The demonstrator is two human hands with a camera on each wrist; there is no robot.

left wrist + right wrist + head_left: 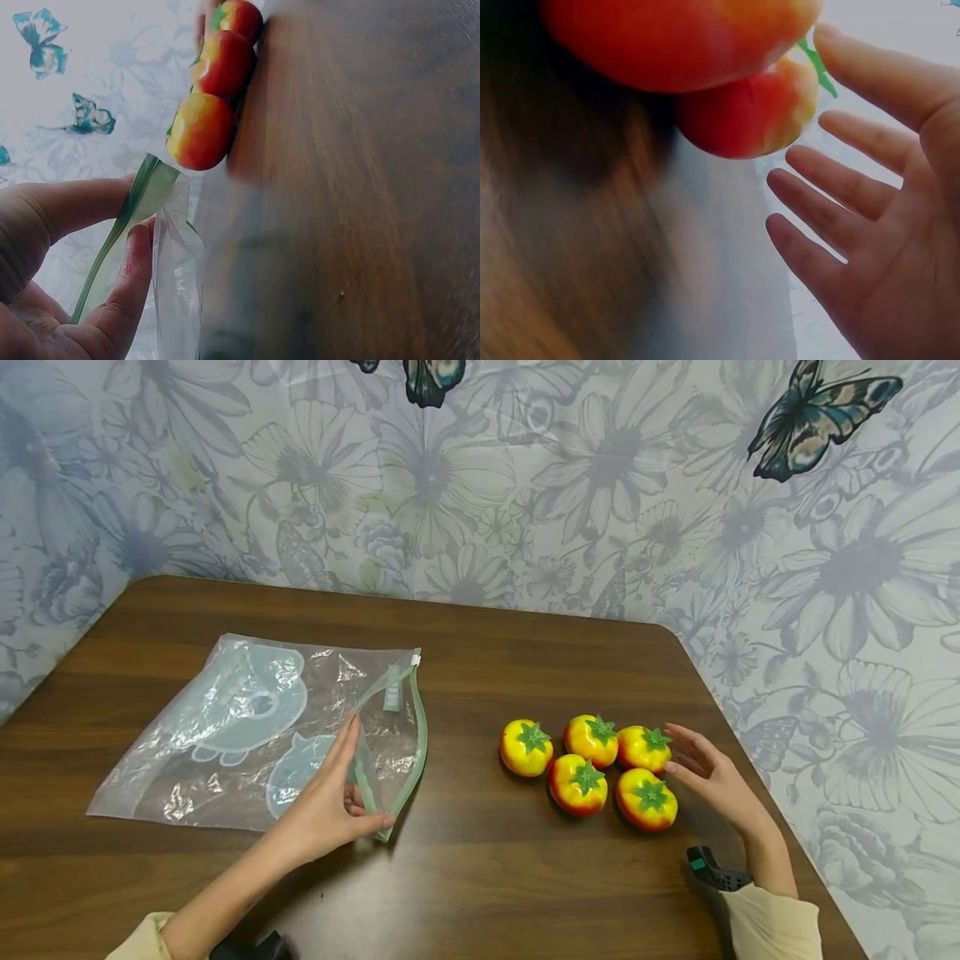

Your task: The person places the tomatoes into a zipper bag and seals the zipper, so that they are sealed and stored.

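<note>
The wall (450, 510) has pale flowers and butterflies on it, and the table (480, 893) is brown wood. A clear bag (330, 664) lies flat on the left, its green-edged mouth open toward five tomatoes (577, 785) bunched on the right. The left hand (324, 814) holds the bag's edge between thumb and fingers. The right hand (712, 781) is spread wide and holds nothing, right beside the tomatoes; I can't tell if it touches one.
</note>
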